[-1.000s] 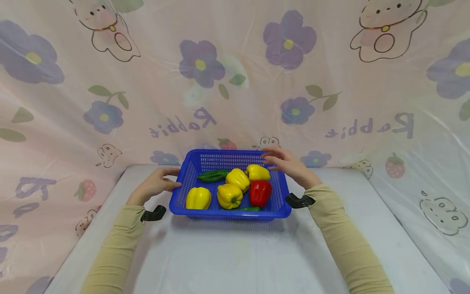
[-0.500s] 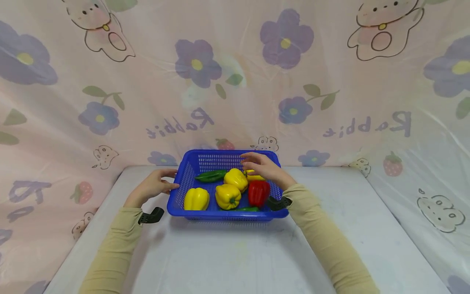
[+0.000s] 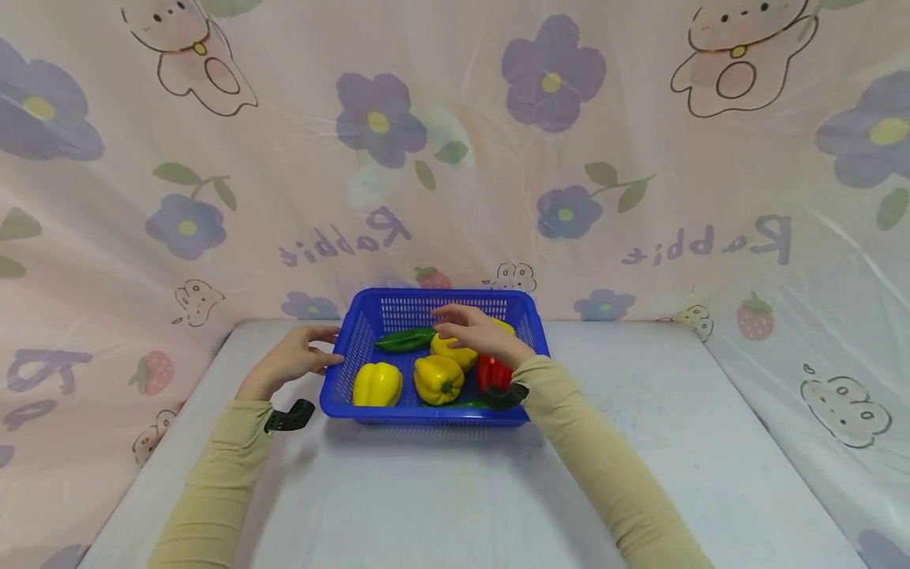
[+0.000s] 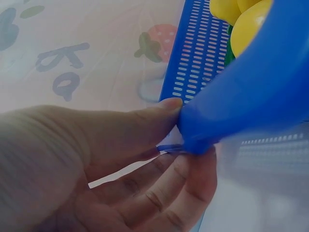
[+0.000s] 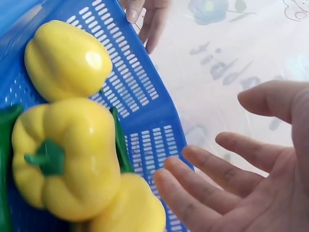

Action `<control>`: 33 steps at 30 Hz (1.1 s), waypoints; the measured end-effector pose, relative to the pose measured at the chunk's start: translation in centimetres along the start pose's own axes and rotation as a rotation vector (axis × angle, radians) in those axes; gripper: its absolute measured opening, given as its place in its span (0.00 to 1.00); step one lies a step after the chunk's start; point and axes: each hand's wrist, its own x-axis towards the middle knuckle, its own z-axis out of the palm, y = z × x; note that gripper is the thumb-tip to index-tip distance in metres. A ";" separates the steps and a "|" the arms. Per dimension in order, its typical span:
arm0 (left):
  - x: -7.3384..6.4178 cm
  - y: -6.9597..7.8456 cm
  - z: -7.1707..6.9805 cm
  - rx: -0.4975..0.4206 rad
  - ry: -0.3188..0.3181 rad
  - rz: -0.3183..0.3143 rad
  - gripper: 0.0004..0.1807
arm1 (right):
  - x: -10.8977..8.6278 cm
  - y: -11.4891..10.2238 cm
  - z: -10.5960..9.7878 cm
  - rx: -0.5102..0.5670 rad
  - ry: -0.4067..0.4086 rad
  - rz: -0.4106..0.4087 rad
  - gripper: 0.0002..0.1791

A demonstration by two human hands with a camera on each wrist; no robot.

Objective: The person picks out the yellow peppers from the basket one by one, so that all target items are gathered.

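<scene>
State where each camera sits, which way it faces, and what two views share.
Head: worn on the head, facing forward and down at the basket; left hand, right hand and sleeves show.
Left wrist: on that wrist, facing the basket's rim; the left hand shows.
Right wrist: on that wrist, facing yellow peppers in the basket; the right hand and the left hand's fingers show.
Shared: both hands, in head and right wrist.

The basket (image 3: 426, 413) is blue, its peppers (image 3: 438, 380) yellow, red and green, the cloth (image 3: 469, 190) purple-flowered pink

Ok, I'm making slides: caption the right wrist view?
Right hand, fingers spread, over a blue basket holding yellow peppers.
</scene>
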 end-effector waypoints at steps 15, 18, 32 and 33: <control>0.1 -0.4 0.0 -0.017 -0.005 0.003 0.33 | 2.1 -0.5 4.1 0.022 -0.079 0.053 0.23; 0.2 -0.4 0.1 -0.013 -0.006 0.003 0.33 | 2.5 -0.3 4.7 0.013 -0.091 0.070 0.22; 0.3 -0.7 -0.1 -0.012 -0.003 0.008 0.33 | 3.8 -0.9 6.4 -0.030 -0.095 0.074 0.23; 0.3 -0.7 -0.1 -0.015 -0.005 0.008 0.33 | 4.0 -0.9 6.5 -0.039 -0.094 0.075 0.24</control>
